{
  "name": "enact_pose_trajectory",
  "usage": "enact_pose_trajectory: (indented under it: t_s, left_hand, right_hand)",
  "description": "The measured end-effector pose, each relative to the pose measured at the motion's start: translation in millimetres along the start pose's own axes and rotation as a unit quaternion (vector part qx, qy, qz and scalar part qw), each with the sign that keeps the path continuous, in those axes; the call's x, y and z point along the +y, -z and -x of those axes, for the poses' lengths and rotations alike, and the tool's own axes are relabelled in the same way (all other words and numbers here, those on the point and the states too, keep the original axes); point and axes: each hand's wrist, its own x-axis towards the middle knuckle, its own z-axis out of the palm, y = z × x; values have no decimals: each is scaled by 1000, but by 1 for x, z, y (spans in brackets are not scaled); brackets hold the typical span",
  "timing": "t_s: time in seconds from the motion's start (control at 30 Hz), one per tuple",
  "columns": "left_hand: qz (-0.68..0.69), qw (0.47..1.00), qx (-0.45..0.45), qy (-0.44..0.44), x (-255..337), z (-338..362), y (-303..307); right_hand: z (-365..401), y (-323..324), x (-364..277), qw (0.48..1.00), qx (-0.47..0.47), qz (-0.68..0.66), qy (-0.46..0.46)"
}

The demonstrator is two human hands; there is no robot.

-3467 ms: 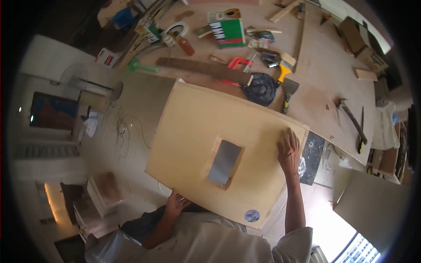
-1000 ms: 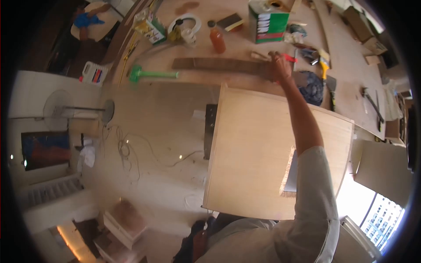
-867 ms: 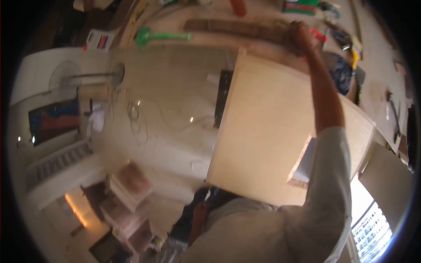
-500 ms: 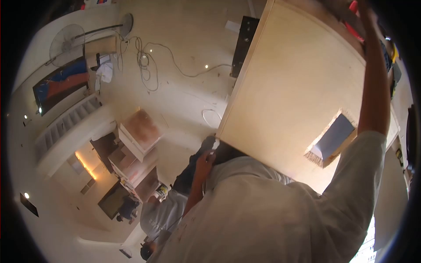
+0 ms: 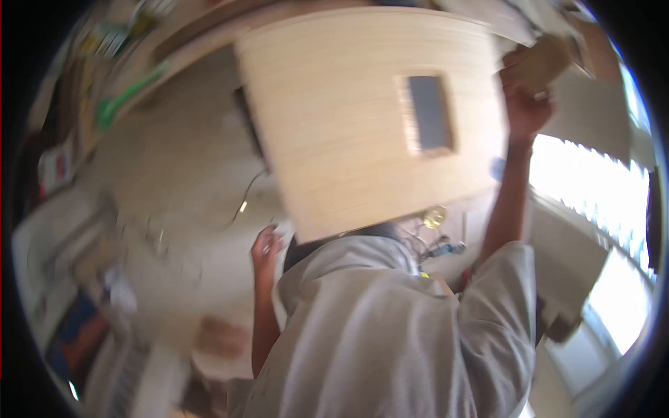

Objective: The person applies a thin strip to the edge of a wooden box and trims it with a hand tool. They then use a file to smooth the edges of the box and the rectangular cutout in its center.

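My right hand (image 5: pixel 526 108) is raised beside the right edge of a pale wooden panel (image 5: pixel 334 118). Its fingers are closed on a tan block-like piece (image 5: pixel 547 63), blurred, whose kind I cannot make out. A rectangular cutout (image 5: pixel 431 115) with rough, light edges opens through the panel. Low on the left, my left hand (image 5: pixel 267 244) hangs apart from the panel's lower left corner. Its fingers are curled, with a small whitish spot at them too blurred to name.
A cable (image 5: pixel 245 198) runs over the floor left of the panel. Tools and a yellow round item (image 5: pixel 434 217) lie below the panel. A green strip-like object (image 5: pixel 129 97) is at the upper left. Bright windows (image 5: pixel 585 181) stand at the right.
The view has swung, so the panel now sits upper centre. My right hand has come down from the top edge into view with the tan piece. My left hand appears farther left.
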Motion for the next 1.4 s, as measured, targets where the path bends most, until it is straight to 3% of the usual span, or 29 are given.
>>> enact_pose_trajectory:
  t_s: [0.07, 0.1, 0.17, 0.2, 0.27, 0.37, 0.47, 0.57, 0.6, 0.63, 0.67, 0.7, 0.77, 0.8, 0.83, 0.9, 1.0, 1.07, 1.17, 1.23, 1.4]
  left_hand:
    - [-11, 998, -21, -61, -11, -18, 9]
    - [-34, 998, -21, -45, -3, -20, 16]
    - [-62, 991, -26, -112, 6, -37, 26]
    - [-82, 984, -18, -156, 12, -48, 30]
    - [-125, 965, -3, -231, 31, -69, 36]
    - [-187, 933, -8, -307, 95, -83, 22]
    - [-227, 908, -34, -351, 152, -80, -6]
    - [-289, 872, -78, -387, 177, -53, -56]
    - [-273, 878, -146, -365, 186, -31, -81]
    - [-267, 874, -210, -349, 189, -10, -111]
    - [-261, 865, -273, -329, 189, 7, -141]
    - [-247, 851, -345, -310, 181, 18, -170]
    - [-232, 822, -467, -229, 173, 39, -230]
    - [-231, 809, -514, -167, 172, 51, -258]
    - [-296, 769, -537, -182, 172, 58, -283]
    - [-339, 766, -529, -138, 172, 76, -326]
    - [-257, 826, -501, 20, 162, 70, -363]
    - [-247, 843, -475, 39, 163, 73, -386]
    - [-223, 869, -439, 57, 158, 71, -422]
    - [-211, 875, -430, 68, 153, 67, -449]
    - [-231, 850, -463, 100, 150, 65, -503]
  right_hand:
    - [111, -28, 19, 989, 89, -81, 87]
    - [157, -44, 36, 979, 139, -19, 149]
    - [234, -70, 60, 957, 192, -27, 217]
    - [263, -80, 69, 963, 164, -5, 215]
    - [308, -92, 80, 971, 112, 39, 208]
    - [358, -100, 73, 947, 117, 89, 286]
    - [388, -94, 67, 862, 264, 151, 405]
    - [403, -62, 77, 818, 390, 261, 334]
    - [409, -46, 84, 807, 422, 297, 287]
    - [410, -29, 92, 805, 445, 335, 205]
    - [394, -43, 92, 750, 466, 468, 8]
    - [373, -58, 91, 653, 458, 572, -190]
    - [353, -46, 99, 586, 310, 703, -257]
    - [346, -39, 101, 617, 290, 696, -228]
    - [342, -31, 101, 646, 269, 687, -198]
    - [340, -18, 85, 674, 257, 672, -168]
    - [345, -10, 45, 688, 284, 647, -167]
    - [353, 3, 24, 711, 302, 614, -160]
    - [364, 21, 26, 763, 394, 512, 3]
    - [374, 23, 22, 778, 444, 444, 4]
    - [390, 35, 21, 760, 496, 416, 50]
